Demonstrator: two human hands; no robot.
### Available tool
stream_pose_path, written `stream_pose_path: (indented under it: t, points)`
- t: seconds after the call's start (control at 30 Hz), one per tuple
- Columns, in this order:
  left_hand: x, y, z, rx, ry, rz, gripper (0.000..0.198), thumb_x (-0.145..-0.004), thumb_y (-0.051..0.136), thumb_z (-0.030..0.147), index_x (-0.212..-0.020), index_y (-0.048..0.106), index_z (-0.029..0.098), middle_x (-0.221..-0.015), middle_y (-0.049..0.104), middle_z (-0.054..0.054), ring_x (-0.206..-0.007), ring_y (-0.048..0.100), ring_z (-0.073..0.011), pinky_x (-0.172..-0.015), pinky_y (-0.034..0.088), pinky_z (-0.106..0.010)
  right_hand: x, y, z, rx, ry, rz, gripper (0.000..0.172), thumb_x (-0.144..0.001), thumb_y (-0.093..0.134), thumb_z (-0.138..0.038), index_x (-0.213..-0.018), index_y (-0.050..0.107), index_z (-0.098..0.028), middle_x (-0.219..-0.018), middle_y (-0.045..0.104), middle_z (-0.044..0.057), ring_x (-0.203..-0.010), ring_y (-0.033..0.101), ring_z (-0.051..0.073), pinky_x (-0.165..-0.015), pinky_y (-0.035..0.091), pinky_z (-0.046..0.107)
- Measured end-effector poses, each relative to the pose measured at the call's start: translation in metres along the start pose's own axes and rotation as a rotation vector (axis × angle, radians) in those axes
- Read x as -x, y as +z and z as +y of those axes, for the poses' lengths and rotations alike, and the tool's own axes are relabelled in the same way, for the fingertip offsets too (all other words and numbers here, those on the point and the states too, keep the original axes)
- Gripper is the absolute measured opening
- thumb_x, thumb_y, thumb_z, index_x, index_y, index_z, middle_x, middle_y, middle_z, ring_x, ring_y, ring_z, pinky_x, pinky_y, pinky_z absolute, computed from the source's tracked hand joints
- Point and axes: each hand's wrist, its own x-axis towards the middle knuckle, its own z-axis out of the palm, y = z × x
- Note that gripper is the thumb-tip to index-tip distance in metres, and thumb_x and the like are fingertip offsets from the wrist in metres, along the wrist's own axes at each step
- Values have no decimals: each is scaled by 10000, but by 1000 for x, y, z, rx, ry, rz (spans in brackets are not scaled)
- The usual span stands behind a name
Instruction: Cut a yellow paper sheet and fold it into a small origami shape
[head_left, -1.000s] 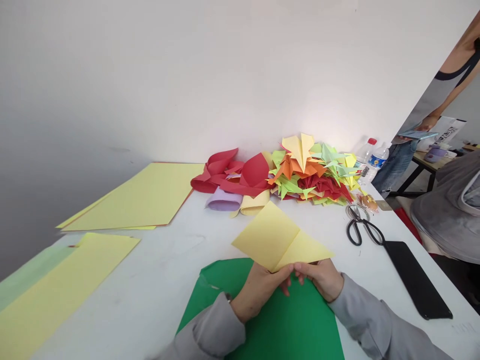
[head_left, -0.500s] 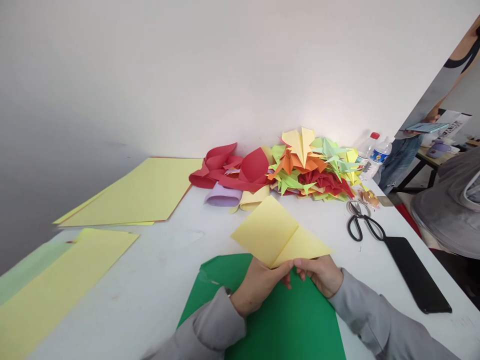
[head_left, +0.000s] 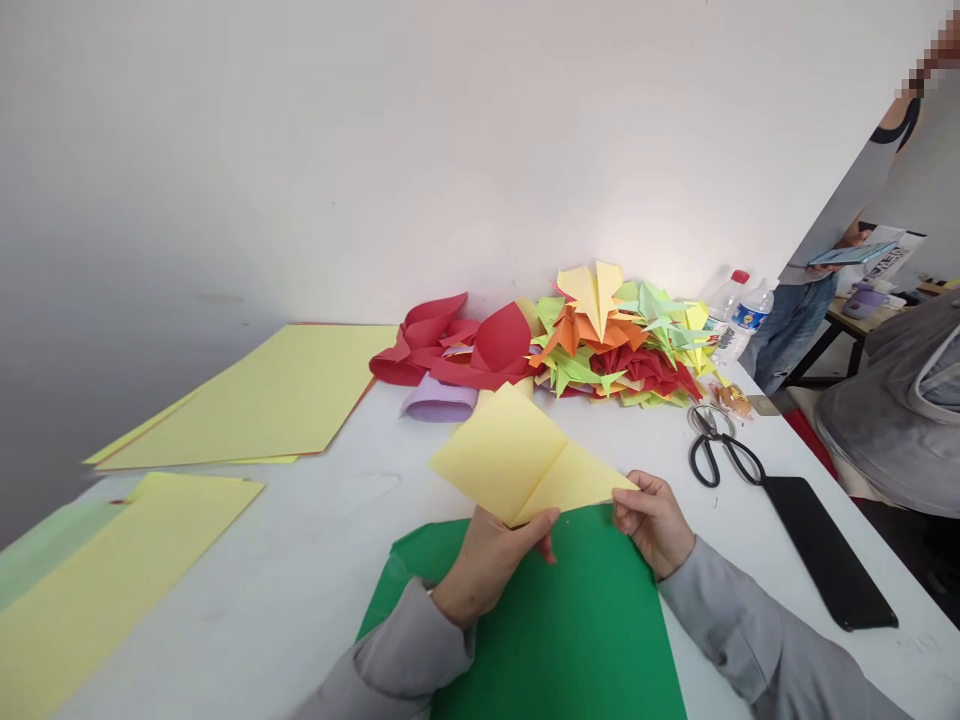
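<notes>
I hold a folded pale yellow paper (head_left: 517, 458) above the white table (head_left: 315, 560). My left hand (head_left: 487, 560) pinches its lower corner from beneath. My right hand (head_left: 654, 520) pinches its right tip. The paper shows a square flap on the left and a triangular flap on the right. Under both hands lies a green sheet (head_left: 570, 630), flat on the table.
A heap of folded paper shapes (head_left: 615, 340) and curled red and lilac sheets (head_left: 457, 350) lies by the wall. Yellow sheets (head_left: 262, 400) lie at left. Black scissors (head_left: 716, 450), a dark phone (head_left: 825, 550) and water bottles (head_left: 739, 310) sit at right. Another person (head_left: 847, 250) stands beyond.
My hands have moved apart along the yellow paper: the right now grips its right tip, the left stays at the lower corner. The paper has shifted slightly left.
</notes>
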Motion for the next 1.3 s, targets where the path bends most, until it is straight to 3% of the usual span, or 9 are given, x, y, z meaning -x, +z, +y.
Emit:
stream_pose_path:
  t: [0.23, 0.37, 0.53, 0.93, 1.03, 1.13, 1.3]
  points:
    - [-5, -3, 3, 67, -20, 10, 224, -644, 739, 316, -577, 607, 147, -422, 537, 38, -382, 510, -116, -429, 495, -249, -4, -4, -3, -22, -33, 15, 338, -493, 856, -245, -479, 528, -164, -379, 551, -33, -301, 395, 45, -336, 317, 166]
    - [-8, -5, 4, 154, -48, 87, 264, -536, 817, 260, -713, 669, 132, -606, 644, 13, -387, 488, -92, -370, 466, -239, -5, -8, -1, 1, -61, 28, 346, -498, 858, -243, -482, 520, -166, -373, 548, -34, -302, 398, 48, -335, 300, 163]
    - [-11, -11, 4, 147, -71, 107, 237, -501, 839, 243, -562, 646, 120, -518, 600, 14, -379, 451, -76, -367, 436, -220, -6, -10, -1, 51, -72, 38, 338, -518, 859, -264, -489, 538, -160, -395, 577, -18, -307, 421, 54, -325, 290, 162]
    - [-15, -15, 3, 144, -88, 194, 277, -466, 860, 269, -495, 630, 118, -515, 621, 3, -342, 407, -53, -345, 372, -207, -3, -5, -7, 113, -76, 20, 343, -534, 862, -358, -490, 593, -149, -442, 614, -2, -335, 459, 61, -348, 341, 171]
    - [-15, -15, 6, 202, -107, 194, 275, -466, 862, 284, -589, 679, 120, -610, 670, -14, -358, 423, -49, -369, 405, -213, -4, -7, -7, 128, -104, 31, 323, -565, 851, -358, -500, 613, -150, -464, 623, 3, -362, 475, 63, -375, 367, 177]
    - [-14, -18, 9, 252, -114, 157, 304, -497, 857, 327, -655, 694, 124, -545, 629, 7, -390, 456, -67, -419, 453, -225, -6, -9, -9, 125, -94, 25, 321, -561, 854, -368, -509, 627, -148, -486, 633, 14, -379, 494, 72, -392, 393, 188]
    - [-13, -22, 12, 285, -120, 57, 315, -582, 823, 373, -613, 640, 119, -522, 624, -10, -468, 553, -103, -474, 474, -218, -7, -11, -13, 102, -99, 13, 318, -564, 853, -389, -538, 645, -151, -530, 657, 26, -411, 529, 85, -419, 425, 196]
